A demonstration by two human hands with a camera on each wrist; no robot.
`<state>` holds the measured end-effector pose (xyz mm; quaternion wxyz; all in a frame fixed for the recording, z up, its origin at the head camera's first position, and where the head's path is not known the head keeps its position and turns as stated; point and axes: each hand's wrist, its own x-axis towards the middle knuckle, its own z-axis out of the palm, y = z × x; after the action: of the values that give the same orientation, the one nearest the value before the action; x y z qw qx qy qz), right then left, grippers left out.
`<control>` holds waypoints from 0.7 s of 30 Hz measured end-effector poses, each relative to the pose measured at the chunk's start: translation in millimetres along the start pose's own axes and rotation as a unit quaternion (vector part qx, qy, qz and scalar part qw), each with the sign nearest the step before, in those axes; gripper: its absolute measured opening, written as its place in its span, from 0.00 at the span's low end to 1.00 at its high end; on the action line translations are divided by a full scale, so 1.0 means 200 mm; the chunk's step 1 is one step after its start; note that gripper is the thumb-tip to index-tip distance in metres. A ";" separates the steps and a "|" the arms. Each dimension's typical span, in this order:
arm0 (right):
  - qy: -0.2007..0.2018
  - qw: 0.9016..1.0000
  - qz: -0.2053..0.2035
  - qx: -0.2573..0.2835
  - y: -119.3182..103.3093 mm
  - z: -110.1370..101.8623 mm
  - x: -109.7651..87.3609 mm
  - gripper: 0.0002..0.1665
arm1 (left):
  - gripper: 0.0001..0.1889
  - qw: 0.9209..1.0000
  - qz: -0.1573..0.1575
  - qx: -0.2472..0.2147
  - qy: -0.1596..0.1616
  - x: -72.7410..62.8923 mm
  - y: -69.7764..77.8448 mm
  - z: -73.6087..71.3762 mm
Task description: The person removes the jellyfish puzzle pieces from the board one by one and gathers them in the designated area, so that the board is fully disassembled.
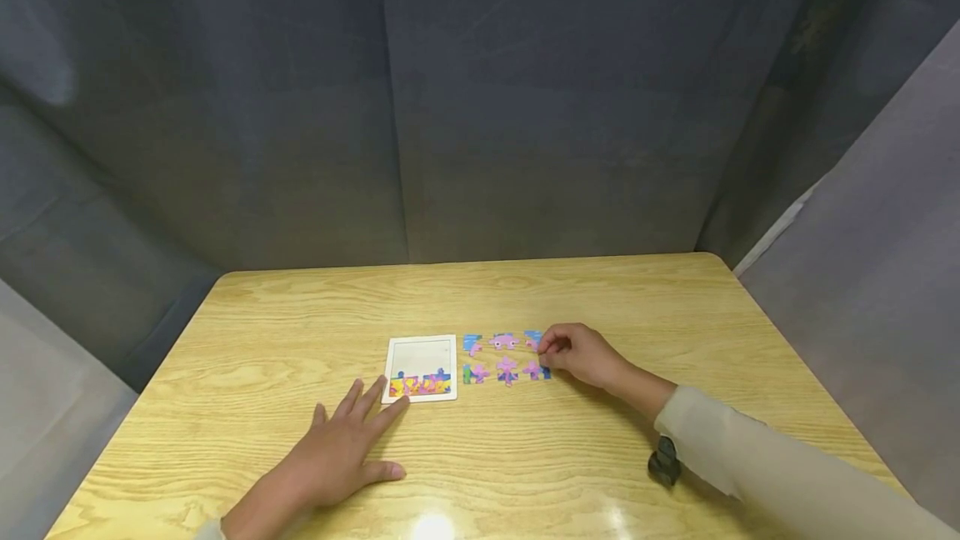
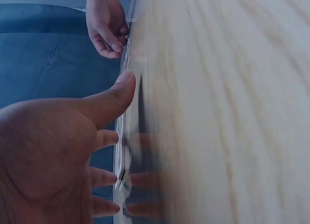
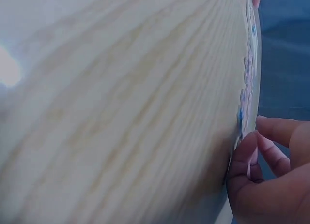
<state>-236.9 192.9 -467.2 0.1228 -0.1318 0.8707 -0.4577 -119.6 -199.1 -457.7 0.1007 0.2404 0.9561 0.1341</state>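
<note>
A white square puzzle tray (image 1: 422,340) lies on the table, its bottom row filled with joined yellow, pink and blue pieces (image 1: 420,384). My left hand (image 1: 333,448) is spread palm down, fingertips at the tray's lower left edge. Right of the tray, several loose puzzle pieces lie in two rows, among them a pink one with eyes (image 1: 504,342) and a pink one below it (image 1: 507,371). At the right end of these rows, my right hand (image 1: 585,354) has curled fingers, thumb and index finger pinching at the upper right puzzle piece (image 1: 532,337), partly hidden by the fingertips.
The wood-grain table (image 1: 525,457) extends around the puzzle on all sides. Dark curtains (image 1: 525,107) hang behind the table, and pale cloth (image 1: 862,248) hangs on the right. A dark device (image 1: 663,462) sits at the right wrist.
</note>
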 end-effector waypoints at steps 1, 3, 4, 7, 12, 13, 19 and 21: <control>-0.002 1.000 0.000 0.002 -0.01 0.00 0.00 0.05 | 0.46 1.000 -0.001 -0.001 0.000 0.00 0.00 0.00; -0.009 1.000 0.000 0.008 -0.02 0.01 0.01 0.04 | 0.47 1.000 -0.004 -0.004 0.000 -0.01 0.01 0.00; -0.013 1.000 -0.003 0.011 -0.03 0.01 0.02 0.05 | 0.47 1.000 -0.006 -0.005 -0.001 -0.01 0.01 0.00; -0.025 0.999 -0.010 0.018 -0.07 0.03 0.03 0.04 | 0.48 1.000 -0.011 -0.004 -0.005 -0.02 0.01 -0.01; -0.042 0.998 -0.029 0.026 -0.15 0.09 0.06 0.05 | 0.48 1.000 -0.013 -0.010 -0.013 -0.02 0.02 -0.01; -0.047 0.998 -0.033 0.028 -0.17 0.11 0.07 0.05 | 0.48 1.000 -0.013 -0.012 -0.014 -0.02 0.02 -0.01; -0.064 0.996 -0.049 0.027 -0.27 0.22 0.11 0.04 | 0.48 1.000 -0.017 -0.017 -0.019 -0.03 0.02 -0.02; -0.074 0.995 -0.053 0.031 -0.30 0.25 0.12 0.04 | 0.48 1.000 -0.017 -0.016 -0.019 -0.03 0.02 -0.01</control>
<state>-235.5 113.3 -447.5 0.1664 -0.2074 0.8363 -0.4794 -113.9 -198.7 -453.1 0.1251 0.2252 0.9556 0.1429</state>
